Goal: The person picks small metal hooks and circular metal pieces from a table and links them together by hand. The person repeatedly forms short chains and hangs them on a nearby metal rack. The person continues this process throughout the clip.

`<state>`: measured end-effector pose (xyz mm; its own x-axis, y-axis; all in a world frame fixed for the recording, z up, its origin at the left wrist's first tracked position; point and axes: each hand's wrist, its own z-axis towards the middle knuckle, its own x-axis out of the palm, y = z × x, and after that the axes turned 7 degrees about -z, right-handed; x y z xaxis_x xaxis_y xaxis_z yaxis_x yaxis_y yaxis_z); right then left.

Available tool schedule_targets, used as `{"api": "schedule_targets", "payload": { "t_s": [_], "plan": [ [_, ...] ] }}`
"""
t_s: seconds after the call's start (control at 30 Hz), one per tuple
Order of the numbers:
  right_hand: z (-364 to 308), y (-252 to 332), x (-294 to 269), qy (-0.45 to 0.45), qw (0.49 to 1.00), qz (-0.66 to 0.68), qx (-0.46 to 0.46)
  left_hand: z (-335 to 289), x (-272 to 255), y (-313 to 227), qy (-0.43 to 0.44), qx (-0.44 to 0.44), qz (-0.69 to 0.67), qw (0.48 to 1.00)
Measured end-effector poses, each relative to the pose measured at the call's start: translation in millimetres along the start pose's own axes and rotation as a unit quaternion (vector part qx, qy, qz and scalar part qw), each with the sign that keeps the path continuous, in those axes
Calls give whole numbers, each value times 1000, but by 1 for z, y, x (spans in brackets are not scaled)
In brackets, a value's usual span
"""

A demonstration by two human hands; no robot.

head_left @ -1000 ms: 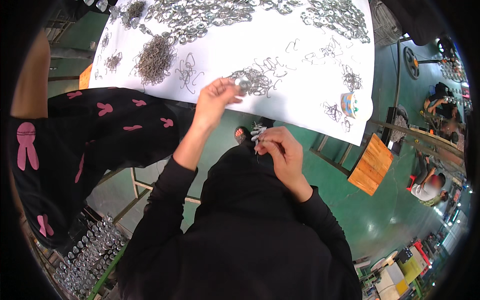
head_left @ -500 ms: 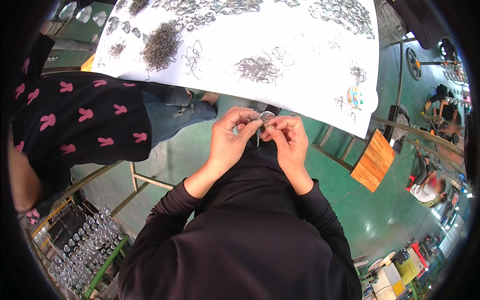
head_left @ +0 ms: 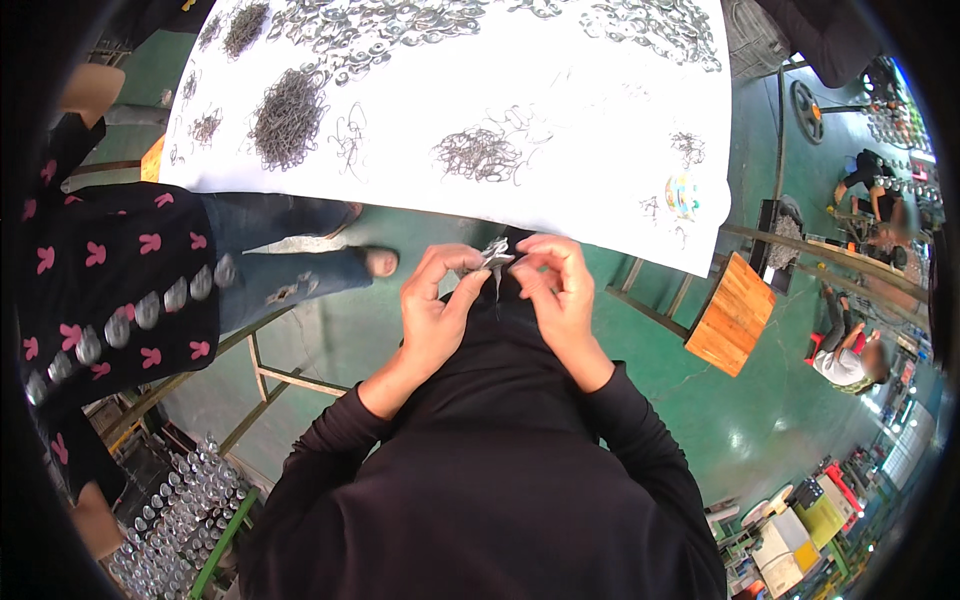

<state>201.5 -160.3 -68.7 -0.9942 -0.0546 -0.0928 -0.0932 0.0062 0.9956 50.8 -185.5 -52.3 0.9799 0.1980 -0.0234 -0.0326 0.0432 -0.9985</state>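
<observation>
Over my lap, my left hand [head_left: 437, 305] pinches a small shiny metal piece [head_left: 494, 252] between thumb and fingers. A thin pale strip or thread hangs below it. My right hand [head_left: 560, 290] is close on the right side, thumb and forefinger bent together near the piece; whatever lies between those fingertips is too small to make out. Just beyond my hands is the edge of a white-covered table [head_left: 600, 190]. On it lie a loose pile of thin dark wire hooks [head_left: 480, 155] and a denser hook heap [head_left: 287, 118].
Many flat shiny metal pieces [head_left: 400, 25] spread along the table's far side. A small colourful container [head_left: 683, 195] stands near its right corner. At left is a co-worker in a patterned black shirt [head_left: 120, 260], with a row of shiny metal parts [head_left: 147, 310] before it. A wooden stool [head_left: 731, 314] stands right.
My right fingertips have drawn slightly away from the metal piece, which stays in my left hand. The co-worker has shifted, and the row of metal parts has moved from beside the table toward me.
</observation>
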Motion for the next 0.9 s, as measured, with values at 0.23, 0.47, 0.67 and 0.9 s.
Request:
{"api": "schedule_targets", "payload": {
  "t_s": [0.23, 0.47, 0.67, 0.9],
  "plan": [
    [131, -75, -62, -49, 861, -492, -115, -4, -3, 2, 39, -36, -30, 998],
    [173, -116, -74, 23, 751, -659, -33, -7, -3, 2, 28, -52, -30, 998],
    [134, -99, -56, 45, 789, -597, -138, -4, -1, 4, 14, -53, -42, 998],
    [186, -87, -84, 64, 873, -478, -77, -1, -4, 3, 3, -47, -20, 999]
  ]
}}
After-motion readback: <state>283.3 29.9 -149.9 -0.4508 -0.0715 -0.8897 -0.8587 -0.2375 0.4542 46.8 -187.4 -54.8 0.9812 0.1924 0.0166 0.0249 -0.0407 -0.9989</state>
